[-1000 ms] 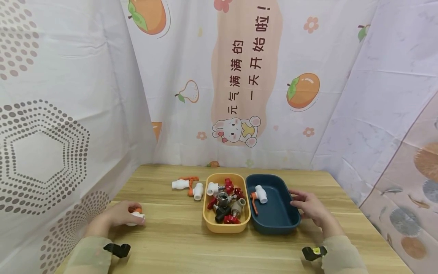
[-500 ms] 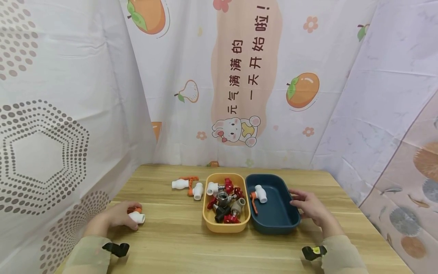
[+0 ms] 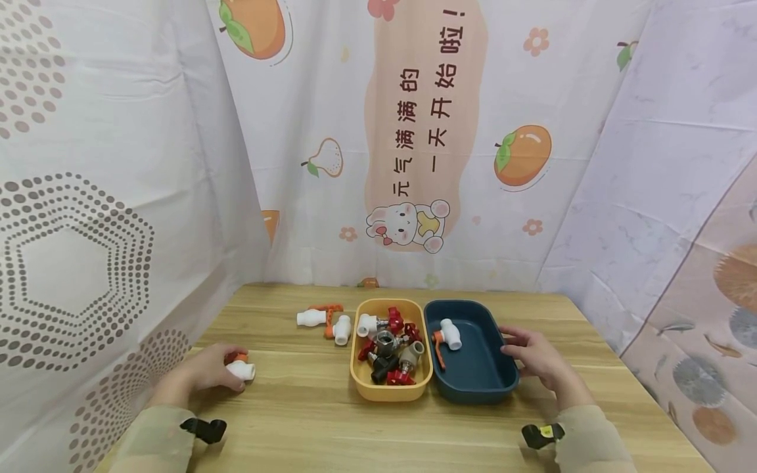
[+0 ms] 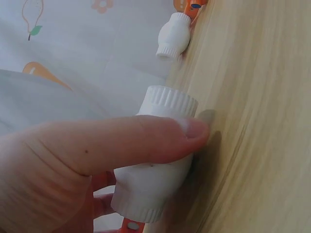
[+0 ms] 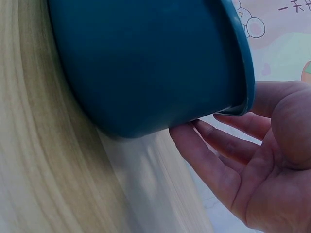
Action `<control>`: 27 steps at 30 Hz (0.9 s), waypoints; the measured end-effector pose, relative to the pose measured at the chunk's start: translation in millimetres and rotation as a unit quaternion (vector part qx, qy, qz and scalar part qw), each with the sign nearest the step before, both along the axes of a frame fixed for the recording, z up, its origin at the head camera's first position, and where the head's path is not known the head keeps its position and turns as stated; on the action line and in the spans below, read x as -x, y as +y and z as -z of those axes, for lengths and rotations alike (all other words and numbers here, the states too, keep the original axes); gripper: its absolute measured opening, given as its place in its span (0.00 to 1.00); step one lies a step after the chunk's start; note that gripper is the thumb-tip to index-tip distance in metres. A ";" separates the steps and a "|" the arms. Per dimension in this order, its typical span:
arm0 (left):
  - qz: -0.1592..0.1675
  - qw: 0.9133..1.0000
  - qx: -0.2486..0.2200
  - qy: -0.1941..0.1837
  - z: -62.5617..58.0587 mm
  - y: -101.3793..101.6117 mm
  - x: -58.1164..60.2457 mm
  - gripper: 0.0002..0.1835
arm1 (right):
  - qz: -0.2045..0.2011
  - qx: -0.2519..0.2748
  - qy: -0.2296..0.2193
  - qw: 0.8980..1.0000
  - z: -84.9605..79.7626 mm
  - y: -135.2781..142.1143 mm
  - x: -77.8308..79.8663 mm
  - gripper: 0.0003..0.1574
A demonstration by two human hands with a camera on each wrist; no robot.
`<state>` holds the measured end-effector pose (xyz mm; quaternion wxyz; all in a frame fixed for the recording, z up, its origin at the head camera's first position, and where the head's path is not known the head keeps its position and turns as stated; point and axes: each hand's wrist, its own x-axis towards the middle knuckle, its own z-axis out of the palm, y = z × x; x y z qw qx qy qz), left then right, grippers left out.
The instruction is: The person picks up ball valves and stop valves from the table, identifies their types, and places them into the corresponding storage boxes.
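Observation:
At the left of the table, my left hand (image 3: pixel 207 368) pinches a white ball valve (image 3: pixel 242 369) with an orange handle. In the left wrist view the thumb lies across the valve's body, and the other fingers are mostly hidden behind it. My right hand (image 3: pixel 535 358) holds the right rim of a dark blue bin (image 3: pixel 479 397); the right wrist view has its thumb at the rim and fingertips against the outer wall. Inside that bin lies another white ball valve (image 3: pixel 451 335) with an orange handle.
A yellow bin (image 3: pixel 390 394) touching the blue one holds several valves, many with red handles. Two more white ball valves, a farther one (image 3: pixel 311 318) and a nearer one (image 3: pixel 342 330), lie left of it. A printed curtain (image 3: pixel 331 217) hangs behind the table.
My left thumb has shifted lower, uncovering more of the valve. The left hand and valve have moved slightly right and away from me. My right hand stays at the blue bin.

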<state>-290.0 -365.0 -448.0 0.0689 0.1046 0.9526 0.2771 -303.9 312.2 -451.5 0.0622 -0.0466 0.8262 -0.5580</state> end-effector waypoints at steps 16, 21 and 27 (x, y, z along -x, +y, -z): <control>0.021 0.996 0.003 0.090 -2.0 21.9 16.9 0.40 | -0.004 -0.013 0.003 1.000 0.9 1.0 0.3 0.36; 0.007 0.994 0.035 0.106 -7.5 31.6 19.9 0.40 | -0.003 -0.012 0.002 1.000 1.1 0.9 0.0 0.36; 0.006 0.992 0.045 0.121 -12.2 41.9 26.1 0.37 | -0.003 -0.012 0.002 1.000 0.8 0.8 -0.3 0.36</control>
